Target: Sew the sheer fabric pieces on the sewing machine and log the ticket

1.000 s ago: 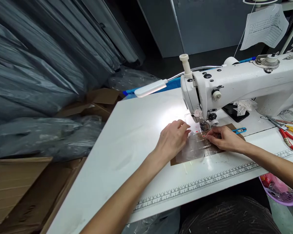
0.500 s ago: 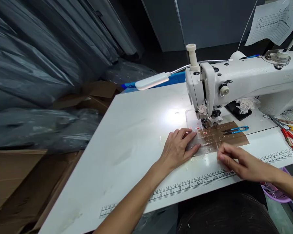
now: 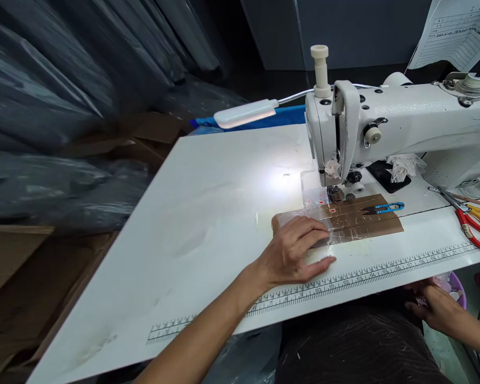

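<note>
The right hand [image 3: 438, 306] is partly hidden by the table [image 3: 208, 213], and its grip cannot be made out. The brown sheet [image 3: 368, 226] is partly covered by the left hand [image 3: 298, 250], and the sewing machine [image 3: 420, 117] is cut off at the right edge.

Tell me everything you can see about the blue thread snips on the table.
The thread snips have a blue, looped handle and dark, pointed blades that look metallic. They lie across the right edge of the brown sheet, blades on the sheet, tips toward the picture's left. Nobody is touching them.
</note>
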Demonstrator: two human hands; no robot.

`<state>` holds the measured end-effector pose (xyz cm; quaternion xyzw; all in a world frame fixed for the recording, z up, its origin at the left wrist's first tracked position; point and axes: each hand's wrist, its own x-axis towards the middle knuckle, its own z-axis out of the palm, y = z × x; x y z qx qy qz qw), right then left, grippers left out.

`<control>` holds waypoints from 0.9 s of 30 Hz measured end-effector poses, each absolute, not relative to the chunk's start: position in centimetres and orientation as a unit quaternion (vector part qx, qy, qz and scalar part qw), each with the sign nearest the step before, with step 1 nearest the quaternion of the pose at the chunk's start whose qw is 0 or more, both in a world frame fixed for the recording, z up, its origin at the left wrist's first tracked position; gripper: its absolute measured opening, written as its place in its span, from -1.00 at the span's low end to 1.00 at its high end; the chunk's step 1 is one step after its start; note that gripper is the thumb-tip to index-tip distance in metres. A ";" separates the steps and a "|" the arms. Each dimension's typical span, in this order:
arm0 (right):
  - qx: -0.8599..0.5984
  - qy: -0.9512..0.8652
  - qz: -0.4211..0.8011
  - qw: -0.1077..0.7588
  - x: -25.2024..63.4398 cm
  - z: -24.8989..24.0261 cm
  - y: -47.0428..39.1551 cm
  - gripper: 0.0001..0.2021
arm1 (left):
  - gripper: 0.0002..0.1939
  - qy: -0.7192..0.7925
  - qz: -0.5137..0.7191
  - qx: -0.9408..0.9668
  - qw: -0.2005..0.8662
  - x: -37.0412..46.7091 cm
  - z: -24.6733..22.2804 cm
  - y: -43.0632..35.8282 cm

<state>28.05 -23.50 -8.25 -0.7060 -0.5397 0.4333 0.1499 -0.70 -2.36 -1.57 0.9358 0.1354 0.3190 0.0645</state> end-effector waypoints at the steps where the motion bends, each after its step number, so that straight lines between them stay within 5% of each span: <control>1: -0.730 -0.554 0.376 0.137 28.6 -8.7 -23.8 -0.59 | -0.64 0.126 0.316 0.938 0.059 -0.5 -1.5 -2.6; 3: -0.712 -0.586 0.368 0.120 29.3 -7.4 -23.7 -0.61 | -0.65 0.124 0.315 0.940 0.035 -0.3 -1.4 -3.0; 6: -0.561 -0.577 0.592 0.048 28.9 -1.9 -21.0 -0.61 | -0.88 0.118 0.314 0.942 0.009 0.0 -1.6 -3.1; 8: -0.504 -0.571 0.645 0.059 27.5 1.6 -17.7 -0.56 | -0.85 0.101 0.312 0.945 0.004 0.0 -1.7 -2.9; 12: -0.484 -0.765 0.320 0.280 23.6 2.5 -10.1 -0.70 | -0.85 0.077 0.307 0.948 0.015 -0.1 -1.6 -2.7; 16: -0.357 -0.897 0.163 0.204 21.1 -1.1 -5.2 -0.65 | -0.88 0.076 0.303 0.948 0.064 -0.9 -1.0 -3.2; 22: -0.404 -0.886 0.107 0.201 21.4 -2.7 -5.3 -0.62 | -0.92 0.183 0.336 0.915 0.130 -2.7 -0.7 -4.4; 27: -0.399 -0.843 0.234 0.276 20.1 -0.6 -6.1 -0.68 | -0.90 0.268 0.360 0.864 0.227 -2.1 -0.1 -3.6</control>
